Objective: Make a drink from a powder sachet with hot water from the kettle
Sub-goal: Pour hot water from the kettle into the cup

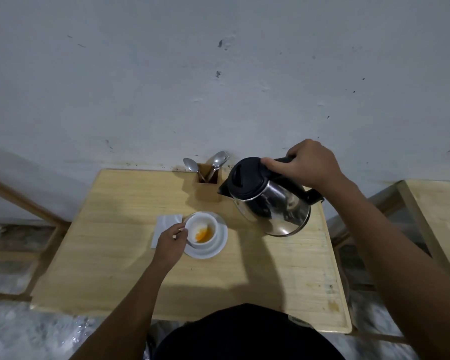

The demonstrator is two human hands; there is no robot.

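Observation:
A white cup (202, 231) stands on a white saucer (218, 245) in the middle of the wooden table (115, 255); orange powder or liquid lies in its bottom. My left hand (170, 242) grips the cup's left side at the handle. A steel kettle (268, 201) with a black lid is held above the table to the cup's right, tilted, its spout towards the cup. My right hand (307, 165) is closed on the kettle's black handle. No water stream is visible.
A white sachet or napkin (164, 226) lies flat just left of the saucer. A wooden holder (208, 184) with spoons and a fork stands at the table's back edge by the wall. Another wooden table (437, 216) is at the right.

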